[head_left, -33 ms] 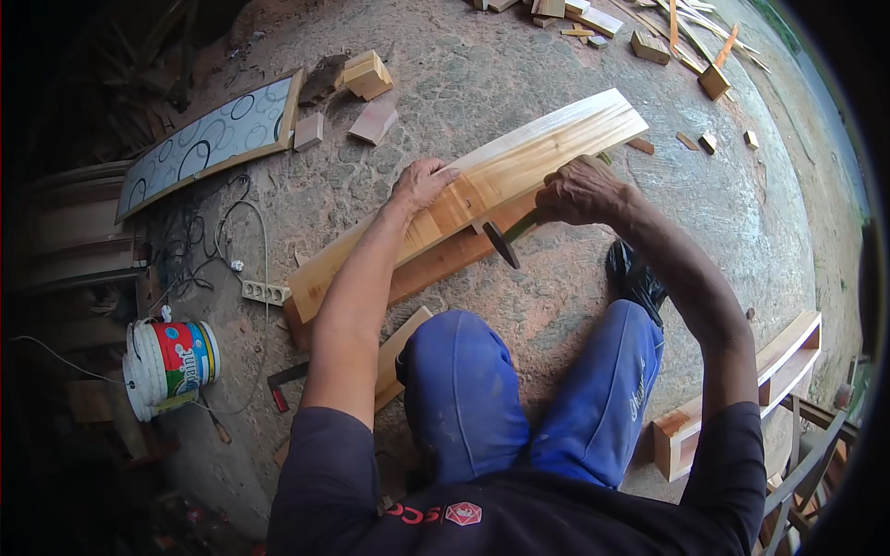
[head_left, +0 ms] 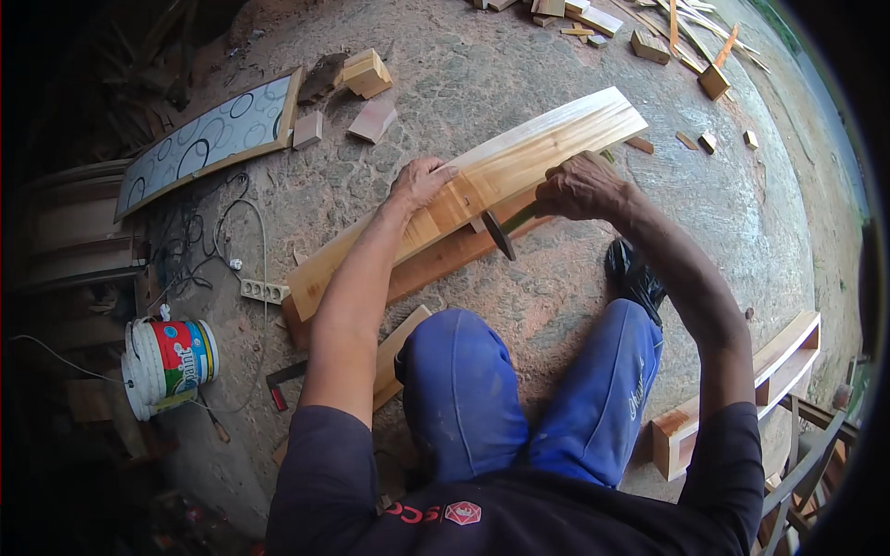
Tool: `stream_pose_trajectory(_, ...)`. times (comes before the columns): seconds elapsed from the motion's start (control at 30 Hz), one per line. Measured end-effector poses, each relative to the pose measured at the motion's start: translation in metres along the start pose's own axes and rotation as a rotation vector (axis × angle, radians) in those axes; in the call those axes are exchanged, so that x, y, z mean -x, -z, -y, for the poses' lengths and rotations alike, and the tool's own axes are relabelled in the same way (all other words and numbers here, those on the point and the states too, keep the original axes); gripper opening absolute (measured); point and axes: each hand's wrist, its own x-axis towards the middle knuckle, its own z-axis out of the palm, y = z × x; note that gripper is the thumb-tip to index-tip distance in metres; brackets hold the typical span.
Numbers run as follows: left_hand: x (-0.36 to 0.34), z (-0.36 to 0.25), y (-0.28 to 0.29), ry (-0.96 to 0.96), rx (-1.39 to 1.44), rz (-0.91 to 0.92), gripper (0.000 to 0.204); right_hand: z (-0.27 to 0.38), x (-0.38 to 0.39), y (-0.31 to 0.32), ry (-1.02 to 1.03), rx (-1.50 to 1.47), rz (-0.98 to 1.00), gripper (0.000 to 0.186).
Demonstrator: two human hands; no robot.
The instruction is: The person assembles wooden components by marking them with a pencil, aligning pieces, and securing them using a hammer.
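Observation:
Across the ground in front of me lies a long wooden workpiece, with a pale upper board point(head_left: 547, 153) over a redder lower board point(head_left: 445, 264). My left hand point(head_left: 423, 183) grips the far edge of the upper board near its middle. In my closed right hand point(head_left: 584, 187) is a hammer point(head_left: 501, 235), its greenish handle running down-left from the fist. The dark hammer head is right by a small wood piece point(head_left: 477, 224) that sticks out from the near side between the boards. Whether head and piece touch, I cannot tell.
At left are a paint bucket point(head_left: 173, 366), a power strip point(head_left: 264, 291) with tangled cords and a circle-patterned panel point(head_left: 209, 144). A try square point(head_left: 280, 394) lies by my left arm. Wood blocks point(head_left: 367, 74) sit beyond; a wooden frame point(head_left: 742, 394) stands at right.
The hammer head has shifted slightly up and left, closer to the small wood piece. My left hand and the workpiece stay in nearly the same place.

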Motion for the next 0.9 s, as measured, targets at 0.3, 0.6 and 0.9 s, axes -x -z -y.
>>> stream_pose_trajectory(0.3, 0.003, -0.004, -0.004, -0.044, -0.059, -0.032, 0.043, 0.001, 0.01, -0.009, -0.073, 0.017, 0.013, 0.031)
stream_pose_trajectory(0.6, 0.021, -0.014, 0.001, -0.047, -0.152, -0.087, 0.044, 0.099, 0.053, -0.019, -0.695, -0.776, -0.079, 0.045)
stream_pose_trajectory(0.9, 0.017, -0.006, -0.005, -0.138, -0.106, -0.108, 0.047, 0.161, 0.051, -0.04, -0.611, -0.626, -0.298, 0.069)
